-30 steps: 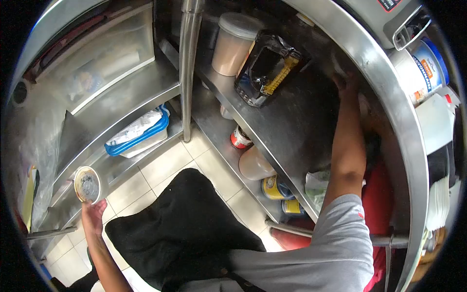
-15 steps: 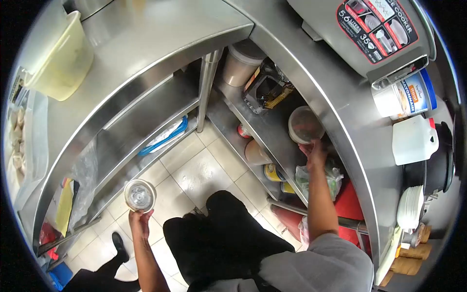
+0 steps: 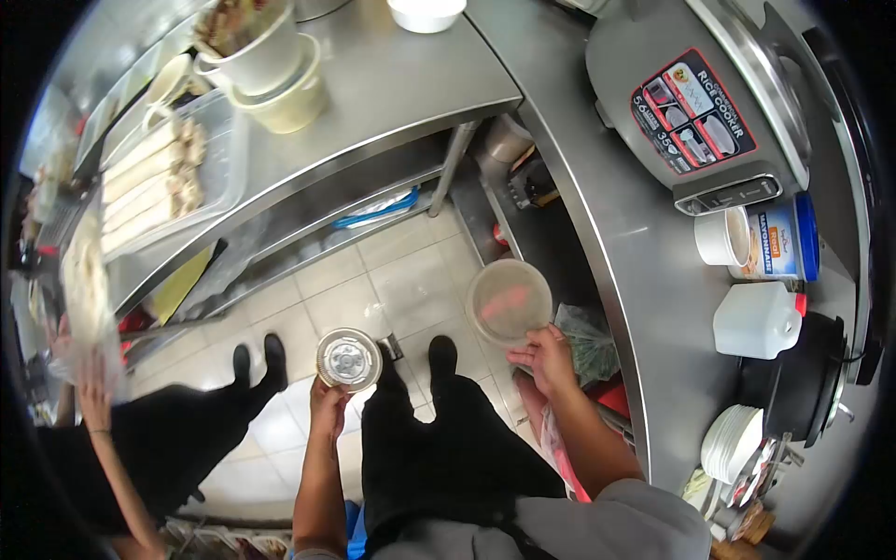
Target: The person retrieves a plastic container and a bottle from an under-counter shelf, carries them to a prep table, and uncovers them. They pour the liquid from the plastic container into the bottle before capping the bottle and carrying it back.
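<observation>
My left hand (image 3: 329, 407) is closed on the rim of a small round bowl with a clear plastic lid (image 3: 349, 358), held above the tiled floor. My right hand (image 3: 546, 362) grips the lower edge of a translucent round tub (image 3: 504, 303). A reddish patch shows through the tub; its contents are blurred. The tub is in front of the lower shelf (image 3: 551, 238), near a bag of green leaves (image 3: 588, 341). The two containers are apart.
A co-worker's hand (image 3: 93, 392) at left holds a plastic-wrapped item (image 3: 89, 289). A clear box of rolled wraps (image 3: 154, 182) and a cream tub (image 3: 285, 103) stand on the left counter. At right are a rice cooker (image 3: 644, 84), a mayonnaise tub (image 3: 777, 243) and stacked white plates (image 3: 731, 443).
My right hand has brought the round tub out from the lower shelf. My left hand still holds the lidded bowl. The view has shifted, and a co-worker's arm now shows at left.
</observation>
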`<state>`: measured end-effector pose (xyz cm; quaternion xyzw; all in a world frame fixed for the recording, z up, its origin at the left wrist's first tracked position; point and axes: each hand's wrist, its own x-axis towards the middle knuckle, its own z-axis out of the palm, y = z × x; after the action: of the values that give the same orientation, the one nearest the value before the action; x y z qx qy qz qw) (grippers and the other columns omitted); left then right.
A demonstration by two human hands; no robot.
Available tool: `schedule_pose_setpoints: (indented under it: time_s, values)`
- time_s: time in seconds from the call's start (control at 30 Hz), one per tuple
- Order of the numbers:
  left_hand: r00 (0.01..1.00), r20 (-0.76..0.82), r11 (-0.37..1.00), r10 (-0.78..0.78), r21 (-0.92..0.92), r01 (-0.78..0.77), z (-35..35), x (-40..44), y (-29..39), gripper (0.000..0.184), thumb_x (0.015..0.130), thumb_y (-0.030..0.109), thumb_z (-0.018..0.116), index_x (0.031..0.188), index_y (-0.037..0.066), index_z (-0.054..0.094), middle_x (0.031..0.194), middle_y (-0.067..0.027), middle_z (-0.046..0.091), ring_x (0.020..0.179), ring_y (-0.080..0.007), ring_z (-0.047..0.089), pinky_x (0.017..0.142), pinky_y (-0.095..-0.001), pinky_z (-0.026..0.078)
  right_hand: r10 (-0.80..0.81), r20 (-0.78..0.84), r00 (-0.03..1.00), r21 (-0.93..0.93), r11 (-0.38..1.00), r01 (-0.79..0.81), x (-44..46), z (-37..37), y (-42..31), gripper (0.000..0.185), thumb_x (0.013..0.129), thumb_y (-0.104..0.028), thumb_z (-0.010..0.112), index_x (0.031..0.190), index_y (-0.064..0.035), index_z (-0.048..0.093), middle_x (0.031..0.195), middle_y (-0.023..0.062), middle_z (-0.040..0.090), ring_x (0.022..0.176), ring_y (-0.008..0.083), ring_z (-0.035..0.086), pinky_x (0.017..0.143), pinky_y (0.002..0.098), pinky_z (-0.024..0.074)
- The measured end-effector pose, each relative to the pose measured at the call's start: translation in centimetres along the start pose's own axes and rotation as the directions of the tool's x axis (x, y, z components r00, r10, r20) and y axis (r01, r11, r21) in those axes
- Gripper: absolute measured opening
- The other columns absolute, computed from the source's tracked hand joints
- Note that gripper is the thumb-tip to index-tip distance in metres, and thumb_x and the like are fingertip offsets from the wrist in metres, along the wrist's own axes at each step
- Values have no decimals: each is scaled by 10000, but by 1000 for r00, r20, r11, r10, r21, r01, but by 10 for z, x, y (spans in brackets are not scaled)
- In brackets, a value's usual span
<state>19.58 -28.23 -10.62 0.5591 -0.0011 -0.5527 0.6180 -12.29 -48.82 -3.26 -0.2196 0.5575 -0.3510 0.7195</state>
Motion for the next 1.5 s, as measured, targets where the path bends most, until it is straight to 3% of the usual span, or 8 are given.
schedule_pose_setpoints:
  time_s: [0.17,0.47,0.6,0.73,0.9,1.17,1.4,1.5]
  values:
    - [994,-105,1000,-29,-6,29,0,-78,1,400,698,-44,506,1095,11,520,886,-17,589,640,-80,488,592,-218,426,-85,108,991,15,996,84,-106,10,-76,343,858,-113,484,1160,48,490,1008,172,633,835,266,672,648,371,597]
    - [999,-45,1000,-7,8,8,-7,-146,-22,459,675,-24,486,1131,21,515,961,-33,598,796,-120,573,693,-251,481,-327,-121,937,136,930,342,-163,-82,-120,361,933,-343,471,1065,-8,501,1064,209,606,973,317,638,721,368,577]
    - [998,-53,997,-21,73,25,-23,-164,-38,457,671,-36,454,1124,-2,500,971,-63,592,823,-146,579,758,-286,495,-381,-169,909,121,907,403,-202,-65,-104,469,937,-407,490,1227,-56,378,1118,165,572,1080,314,565,762,407,532]
    - [999,-15,994,-44,100,46,-44,-183,-60,477,756,43,526,1229,17,466,1145,-81,574,1024,-214,590,927,-386,475,-190,63,980,-406,892,199,-209,-44,-22,432,917,-315,569,1207,-18,453,1087,131,602,940,239,630,678,331,543]
    - [984,-168,994,-61,81,75,-47,-192,-84,451,729,10,516,1179,24,486,1064,-65,585,922,-157,588,823,-296,487,-29,-103,994,-369,929,-11,-108,-80,76,244,890,-201,599,1064,-38,544,945,95,641,779,180,649,573,283,532]
    - [973,-229,998,-12,64,27,-81,-162,-162,570,721,-18,583,1272,30,443,1191,-56,541,1095,-164,511,930,-286,402,-260,-112,959,-404,894,195,43,-118,93,132,864,-129,584,958,-52,532,833,58,599,719,159,612,573,275,521]
    - [979,-203,999,-17,26,23,-90,-122,-197,627,703,73,633,1285,15,406,1219,-81,513,1114,-198,507,971,-330,391,-503,-422,754,-360,857,370,159,-151,39,369,872,-111,542,1198,-8,403,1061,138,561,856,200,600,690,327,526]
    - [980,-196,999,-35,18,39,-98,-107,-205,675,687,102,677,1290,7,391,1222,-101,506,1142,-218,492,1000,-354,372,-479,-449,754,-421,858,295,198,-184,12,408,877,-95,525,1257,-33,391,1085,135,561,906,211,590,721,321,526]
